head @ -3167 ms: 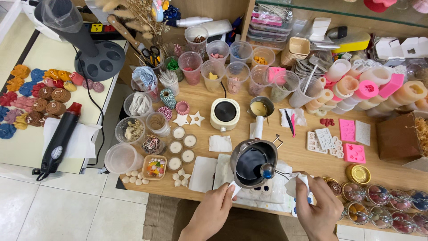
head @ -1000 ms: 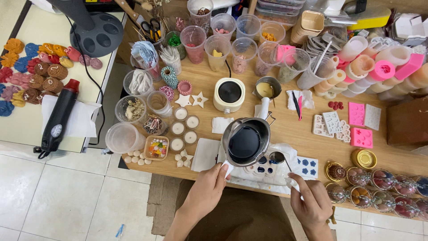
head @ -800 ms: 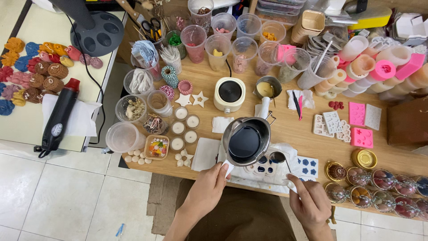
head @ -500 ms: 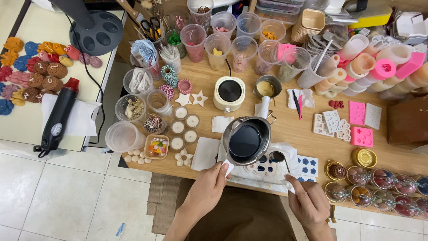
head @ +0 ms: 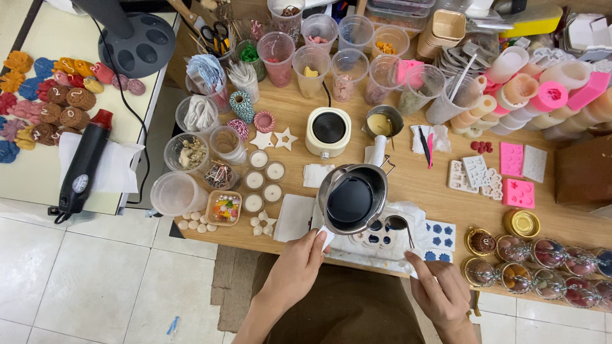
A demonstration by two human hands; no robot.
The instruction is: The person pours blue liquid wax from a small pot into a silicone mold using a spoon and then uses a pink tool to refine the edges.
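Observation:
My left hand [head: 295, 266] grips the white-wrapped handle of a steel melting pot [head: 352, 198], held tilted above the table's near edge. The pot holds dark blue liquid. Under its right rim lies a white mould [head: 382, 240] whose cavities show dark blue fill. My right hand [head: 440, 294] pinches the stem of a small metal spoon [head: 398, 223], whose bowl sits just right of the pot over the mould. Another white mould [head: 440, 234] with blue flower shapes lies to the right.
On the wooden table [head: 427, 191] stand a small cream hotplate [head: 328, 130], a small pot of yellow wax [head: 382, 123], tealights [head: 264, 181], several plastic cups of bits, pink moulds [head: 513, 175] and lidded tins [head: 542, 258]. A black heat gun [head: 83, 167] lies on the left side table.
Over the last second both hands have hardly moved; the view drifted slightly. Since 3.2 s ago my right hand dropped the tissue and took the spoon beside the pot.

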